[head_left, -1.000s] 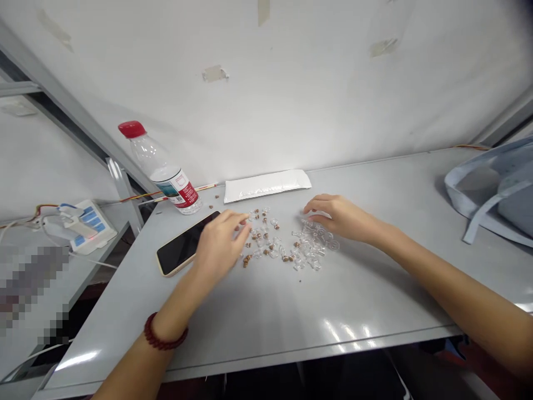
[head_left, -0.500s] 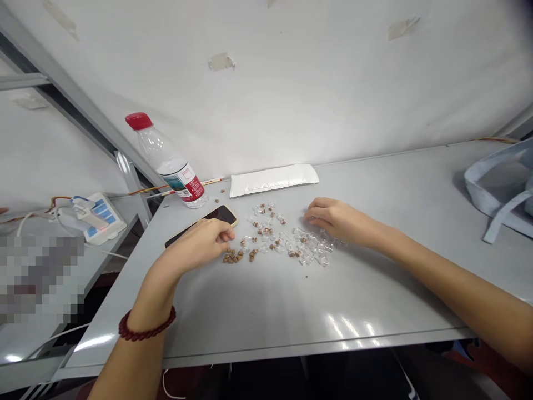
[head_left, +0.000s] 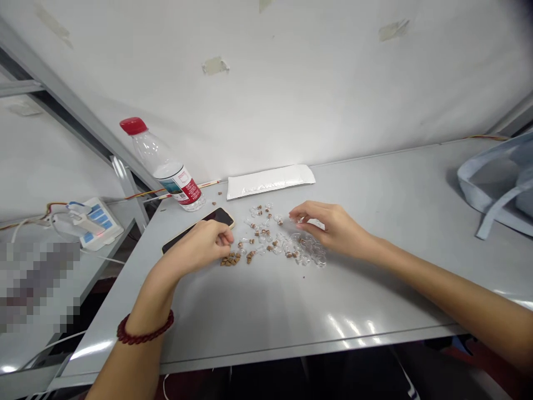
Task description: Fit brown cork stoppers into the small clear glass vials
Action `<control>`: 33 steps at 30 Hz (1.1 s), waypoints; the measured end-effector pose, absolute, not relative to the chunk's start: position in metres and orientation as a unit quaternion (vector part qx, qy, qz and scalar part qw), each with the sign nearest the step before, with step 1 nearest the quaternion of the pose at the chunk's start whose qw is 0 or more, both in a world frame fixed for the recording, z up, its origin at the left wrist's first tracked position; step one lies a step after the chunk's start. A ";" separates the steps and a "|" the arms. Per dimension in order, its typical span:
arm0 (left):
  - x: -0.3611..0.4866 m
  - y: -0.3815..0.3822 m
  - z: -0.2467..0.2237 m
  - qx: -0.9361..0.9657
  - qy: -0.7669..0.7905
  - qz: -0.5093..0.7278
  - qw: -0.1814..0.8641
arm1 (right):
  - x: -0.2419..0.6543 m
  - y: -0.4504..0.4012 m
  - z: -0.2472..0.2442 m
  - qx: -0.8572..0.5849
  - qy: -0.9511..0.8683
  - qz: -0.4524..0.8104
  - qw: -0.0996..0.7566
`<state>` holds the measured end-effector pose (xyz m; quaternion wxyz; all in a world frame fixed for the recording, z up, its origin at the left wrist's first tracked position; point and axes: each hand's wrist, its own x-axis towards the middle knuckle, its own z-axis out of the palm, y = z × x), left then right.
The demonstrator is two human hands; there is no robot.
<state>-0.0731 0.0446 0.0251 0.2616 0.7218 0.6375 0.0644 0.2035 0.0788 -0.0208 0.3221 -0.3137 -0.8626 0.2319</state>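
Observation:
Small clear glass bottles [head_left: 310,251], several with brown corks [head_left: 291,254], lie scattered over the middle of the grey table. Loose corks [head_left: 230,259] form a small heap at the left end of the scatter. Over the phone's near side and just above that heap is my left hand [head_left: 206,244], its fingers curled closed; whatever lies between them is hidden. My right hand [head_left: 328,222] hovers at the right side of the bottles, thumb and fingers apart, with nothing visible held in it.
A black phone [head_left: 222,217] lies by my left hand. Behind it stands a red-capped water bottle [head_left: 181,183]. A white packet [head_left: 270,181] lies near the wall. At the left is a power strip [head_left: 102,222], at the right edge a pale blue bag [head_left: 483,189].
My right hand has moved left and its thumb and fingers have spread apart. My left hand has stayed almost where it was. The whole view has shifted slightly.

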 end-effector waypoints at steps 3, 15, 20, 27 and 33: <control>-0.060 0.039 0.028 0.687 0.611 0.166 0.357 | 0.199 0.073 -0.019 -0.302 -0.854 0.262 0.332; -0.021 0.031 0.012 0.618 0.510 0.290 0.523 | 0.184 0.052 -0.026 -0.203 -0.880 0.217 0.370; -0.015 0.030 0.004 0.609 0.496 0.328 0.525 | 0.184 0.050 -0.028 -0.215 -0.876 0.190 0.388; -0.012 0.031 -0.007 0.612 0.434 0.296 0.591 | 0.179 0.044 -0.024 -0.209 -0.857 0.144 0.449; -0.011 0.027 -0.007 0.613 0.370 0.298 0.631 | 0.176 0.044 -0.022 -0.178 -0.846 0.105 0.492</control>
